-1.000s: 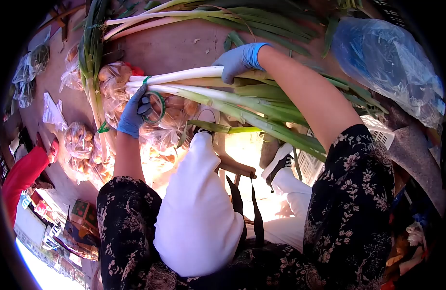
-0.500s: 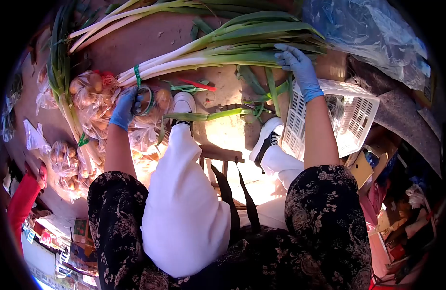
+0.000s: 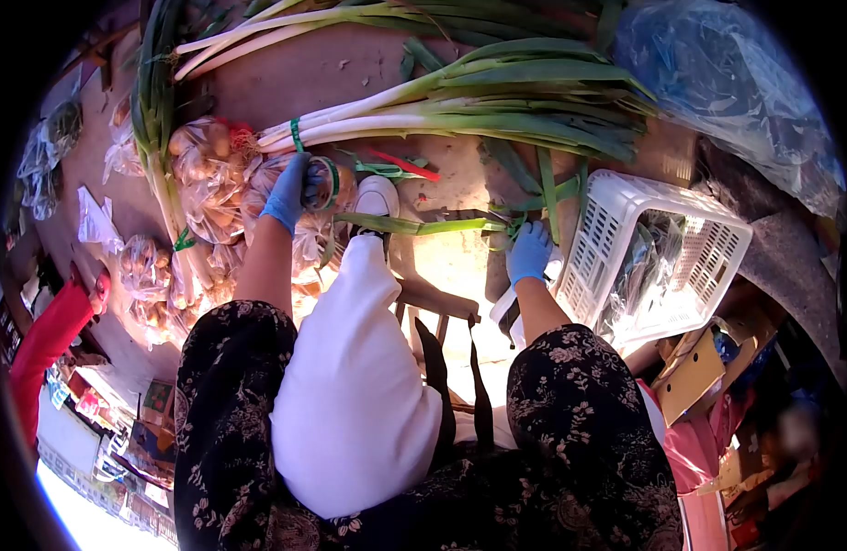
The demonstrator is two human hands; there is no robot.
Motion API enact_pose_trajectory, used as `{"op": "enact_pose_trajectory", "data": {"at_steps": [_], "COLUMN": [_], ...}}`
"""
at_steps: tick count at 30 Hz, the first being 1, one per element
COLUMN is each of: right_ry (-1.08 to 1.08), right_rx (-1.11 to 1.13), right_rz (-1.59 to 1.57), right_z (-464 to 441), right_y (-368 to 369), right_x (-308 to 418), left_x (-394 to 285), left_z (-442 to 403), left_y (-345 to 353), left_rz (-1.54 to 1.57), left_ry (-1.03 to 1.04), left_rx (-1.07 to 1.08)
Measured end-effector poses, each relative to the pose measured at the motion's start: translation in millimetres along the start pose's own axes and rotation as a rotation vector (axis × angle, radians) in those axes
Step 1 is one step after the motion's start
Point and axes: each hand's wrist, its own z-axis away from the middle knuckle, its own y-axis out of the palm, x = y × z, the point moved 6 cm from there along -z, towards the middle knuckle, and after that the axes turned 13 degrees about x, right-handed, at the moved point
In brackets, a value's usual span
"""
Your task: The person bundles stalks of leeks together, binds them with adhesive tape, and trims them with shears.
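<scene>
My left hand [image 3: 293, 191], in a blue glove, is closed on a roll of green tape [image 3: 324, 184], just below the white ends of a leek bundle [image 3: 423, 108]. Green tape [image 3: 297, 135] binds that bundle, which lies on the ground with its leaves to the right. My right hand [image 3: 530, 252], also gloved in blue, is lower down by my shoe, at some loose green leaves [image 3: 506, 223]. Its fingers point forward and are slightly apart. A long cut leaf [image 3: 414, 225] stretches between my two hands.
A white plastic crate [image 3: 616, 248] stands at the right, below blue plastic sheeting [image 3: 727, 83]. Bagged round produce [image 3: 208, 179] and another taped leek bundle [image 3: 157, 119] lie at the left. More leeks [image 3: 304, 23] are at the top. A person's red sleeve [image 3: 51, 340] shows far left.
The leek bundle has come down onto the ground. My right hand has let go of it and moved down toward my shoe and the loose leaves. My left hand still holds the tape roll.
</scene>
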Motion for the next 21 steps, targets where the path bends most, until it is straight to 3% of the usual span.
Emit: {"op": "enact_pose_trajectory", "data": {"at_steps": [1, 2, 5, 8, 11, 14, 15, 17, 19, 20, 21], "right_ry": [-0.021, -0.044, -0.128, -0.202, -0.359, 0.026, -0.081, -0.476, -0.781, -0.778, -0.770], "right_rx": [-0.106, -0.112, 0.118, 0.184, 0.438, 1.625, 1.724, 1.516, 1.171, 1.211, 1.247], "right_rz": [0.076, 0.095, 0.039, -0.306, -0.590, -1.124, -1.230, -1.205, -1.068, -1.232, -1.400], "right_z": [-0.9, -7.7, -15.6, -28.0, -24.2, 41.1, 51.0, 48.9, 24.3, 14.7, 3.8], "right_y": [-2.5, 5.3, -8.6, 11.8, 27.9, -62.8, -77.2, -130.7, -163.3, -171.7, -177.7], "right_x": [2.0, 0.6, 7.2, 3.5, 18.9, 59.9, 71.1, 101.9, 131.2, 148.7, 167.7], "left_x": [3.8, -2.6, -0.2, 0.2, -0.6, -4.0, -5.4, -7.4, -7.2, -4.8, -3.9], "left_z": [-4.4, 7.8, 16.2, 18.5, 19.3, 31.7, 33.0, 34.1, 33.4, 33.1, 35.5], "left_y": [-1.2, 11.1, 9.3, 4.7, -2.5, 2.5, 4.2, 3.9, 0.0, -1.0, -2.0], "left_rz": [0.059, 0.048, 0.016, 0.035, -0.062, -0.079, -0.056, -0.004, -0.044, -0.062, -0.034], "left_ry": [0.020, 0.051, -0.030, -0.057, -0.006, 0.092, 0.106, 0.132, 0.130, 0.129, 0.110], "left_rx": [0.086, -0.022, -0.003, 0.008, -0.039, -0.128, -0.134, -0.150, 0.078, 0.191, 0.132]}}
